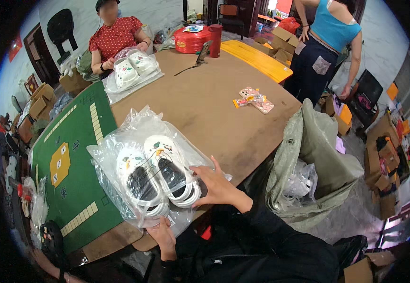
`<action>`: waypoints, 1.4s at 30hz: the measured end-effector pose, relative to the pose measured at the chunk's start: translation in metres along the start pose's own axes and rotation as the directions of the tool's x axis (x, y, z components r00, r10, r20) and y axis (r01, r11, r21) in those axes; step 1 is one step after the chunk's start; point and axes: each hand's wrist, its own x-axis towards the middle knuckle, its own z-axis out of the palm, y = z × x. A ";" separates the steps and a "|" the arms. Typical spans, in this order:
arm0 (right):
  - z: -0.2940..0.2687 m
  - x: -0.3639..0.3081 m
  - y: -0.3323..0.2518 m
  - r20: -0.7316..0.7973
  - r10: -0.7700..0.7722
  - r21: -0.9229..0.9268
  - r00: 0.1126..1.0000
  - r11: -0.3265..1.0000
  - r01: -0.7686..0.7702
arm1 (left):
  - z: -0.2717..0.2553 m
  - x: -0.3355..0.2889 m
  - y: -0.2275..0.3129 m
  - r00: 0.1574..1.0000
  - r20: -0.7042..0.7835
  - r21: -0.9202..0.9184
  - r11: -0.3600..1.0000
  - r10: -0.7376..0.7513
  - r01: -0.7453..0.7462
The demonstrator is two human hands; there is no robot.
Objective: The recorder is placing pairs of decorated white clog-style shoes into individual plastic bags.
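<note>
A pair of white clogs with colourful charms lies in a clear plastic bag on the table in front of me. The toes point away from me and the dark insoles show. My left hand pinches the near edge of the bag, below the heels. On the right side my right hand grips the bagged clogs, thumb and fingers around the outer side of the right clog. Part of its grip is hidden by the plastic.
Across the brown table, a person in a red dotted top handles another bagged pair of clogs. A phone lies right. A green sack with bagged shoes stands beside the table. A green mat lies left.
</note>
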 end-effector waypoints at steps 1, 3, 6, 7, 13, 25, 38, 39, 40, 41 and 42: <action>0.001 0.000 0.001 0.000 0.001 -0.001 1.000 1.000 -0.001 | 0.006 0.000 0.003 1.000 0.000 -0.001 1.000 -0.001 0.001; 0.003 0.001 0.003 -0.032 0.042 0.000 0.999 0.999 -0.042 | 0.020 0.000 0.009 0.998 -0.066 0.052 0.998 -0.024 0.027; 0.008 0.003 0.002 -0.026 0.051 0.051 0.998 0.997 -0.050 | 0.013 0.001 0.006 0.992 -0.115 0.030 0.998 -0.042 0.046; 0.009 0.004 0.002 -0.024 0.051 0.052 0.998 0.997 -0.049 | 0.012 0.001 0.006 0.992 -0.117 0.030 0.998 -0.042 0.046; 0.008 0.009 0.002 -0.007 0.130 0.087 0.992 0.988 -0.129 | 0.023 0.002 0.012 0.996 -0.074 0.062 0.997 -0.044 0.048; 0.007 0.020 0.004 0.066 0.147 0.096 0.987 0.983 -0.153 | 0.021 0.002 0.008 0.993 -0.109 0.099 0.994 -0.033 0.044; 0.032 0.032 -0.011 -0.222 0.248 -0.018 0.943 0.966 -0.259 | 0.037 -0.001 0.021 1.000 0.019 0.225 0.974 -0.002 -0.002; 0.036 0.034 -0.009 -0.279 0.306 0.000 0.910 0.948 -0.318 | 0.037 -0.001 0.020 1.000 0.023 0.230 0.973 -0.007 0.001; 0.038 0.035 -0.009 -0.333 0.362 0.021 0.871 0.926 -0.377 | 0.037 -0.001 0.020 1.000 0.027 0.230 0.973 -0.008 0.001; 0.038 0.035 -0.009 -0.336 0.364 0.020 0.869 0.925 -0.379 | 0.037 0.000 0.020 1.000 0.029 0.239 0.971 -0.006 -0.002; 0.038 0.035 -0.010 -0.353 0.366 0.006 0.861 0.921 -0.389 | 0.036 0.000 0.020 0.999 0.032 0.247 0.969 -0.004 -0.004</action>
